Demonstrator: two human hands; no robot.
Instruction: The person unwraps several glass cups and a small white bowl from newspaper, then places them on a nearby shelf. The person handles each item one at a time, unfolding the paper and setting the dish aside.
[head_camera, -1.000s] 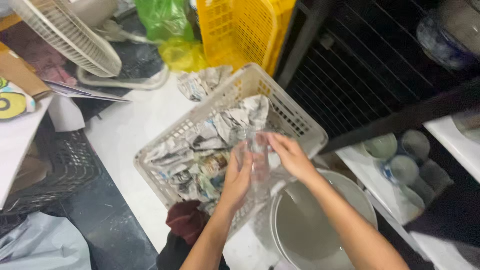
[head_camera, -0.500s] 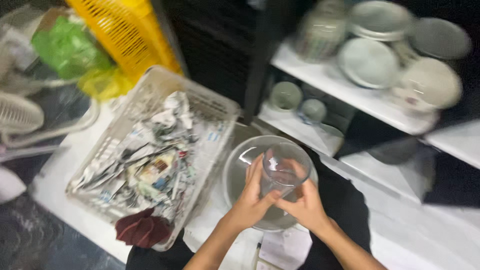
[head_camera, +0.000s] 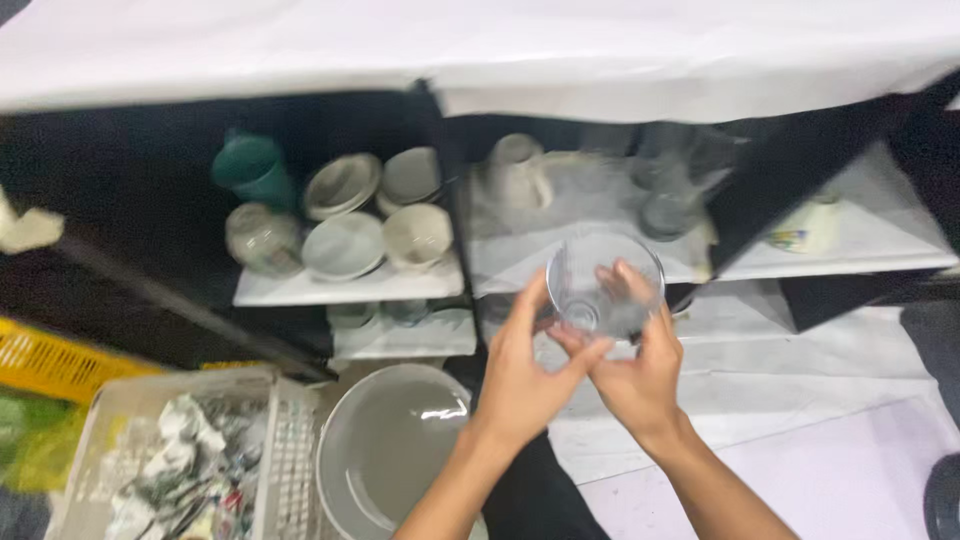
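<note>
clear glass bowl (head_camera: 604, 283) held up in both hands, centre of view, in front of open shelving; mouth turned toward camera, base away. left hand (head_camera: 525, 375): fingers up along bowl's left wall, thumb crossing under base; grip clamped on glass. right hand (head_camera: 635, 375): cupped under bowl from right, fingertips (head_camera: 622, 276) showing through glass; grip likewise clamped on bowl. hands touching each other below bowl.

handling notes (judgement): smooth, prob. slippery glass, so best carried w/ both palms under base, not pinched at rim; kept level; moved slowly past dark shelf upright (head_camera: 770, 195) just right of bowl to avoid a knock. landing spot on a bare patch of shelf, well clear of stacked ware.

counts (approx., blur limits certainty):
- glass bowl in hand: 1.
- left shelf (head_camera: 300, 292): 1 green cup (head_camera: 250, 165); 1 speckled bowl (head_camera: 262, 238); 4 pale bowls/plates, e.g. (head_camera: 344, 245).
- lower left shelf: 2 small cups, dim (head_camera: 380, 313).
- middle shelf (head_camera: 500, 270): 1 pale jug-like vessel (head_camera: 515, 170); clear glassware behind (head_camera: 668, 190), number cannot be told.
- right shelf: 1 small patterned cup (head_camera: 808, 228).
- near left: 1 large round metal basin (head_camera: 395, 450); 1 pale plastic basket (head_camera: 280, 450) w/ crumpled paper wrapping (head_camera: 175, 470).
- far left: 1 yellow crate (head_camera: 60, 365), partly cut off; green plastic bag (head_camera: 25, 440) beside basket.
- white cover (head_camera: 480, 50) across top of shelving.
</note>
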